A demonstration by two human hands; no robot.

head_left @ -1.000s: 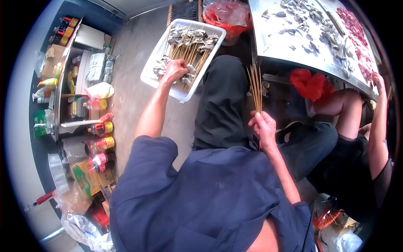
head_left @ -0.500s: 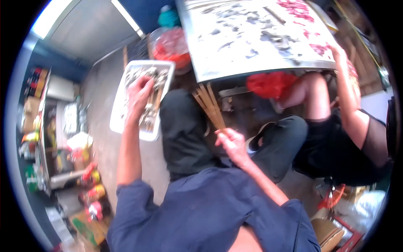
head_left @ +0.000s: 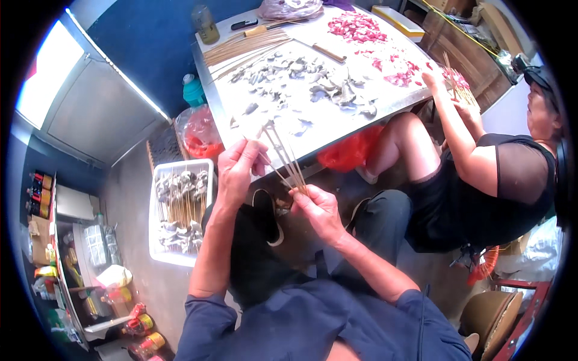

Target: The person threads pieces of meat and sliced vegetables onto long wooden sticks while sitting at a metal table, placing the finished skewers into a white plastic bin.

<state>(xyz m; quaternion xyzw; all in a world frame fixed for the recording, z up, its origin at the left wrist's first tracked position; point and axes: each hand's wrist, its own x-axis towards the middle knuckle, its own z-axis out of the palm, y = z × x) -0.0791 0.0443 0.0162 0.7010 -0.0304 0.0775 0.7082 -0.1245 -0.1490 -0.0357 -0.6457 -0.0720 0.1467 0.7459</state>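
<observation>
My right hand [head_left: 317, 212] is closed around the lower ends of several thin bamboo skewers [head_left: 290, 157], which fan upward toward the table edge. My left hand [head_left: 236, 171] is just to the left, its thumb and fingers pinched at the end of one skewer slanting out of that bundle. Pale grey pieces [head_left: 346, 90], soft and irregular like mushroom, lie scattered over the white table [head_left: 247, 129] beyond my hands. At my left, on the floor, a white plastic tray [head_left: 173, 256] holds skewers threaded with similar grey pieces.
Across the table lie red meat pieces [head_left: 356, 27], a loose skewer pile [head_left: 247, 48] and a knife [head_left: 329, 53]. A co-worker's arm [head_left: 456, 123] reaches in from the right. Red plastic bags [head_left: 349, 149] hang below the table edge. Shelves with bottles [head_left: 139, 325] line the left.
My left hand has come away from the tray, moving right to the skewers in my right hand. The view has shifted, showing more of the table and the co-worker.
</observation>
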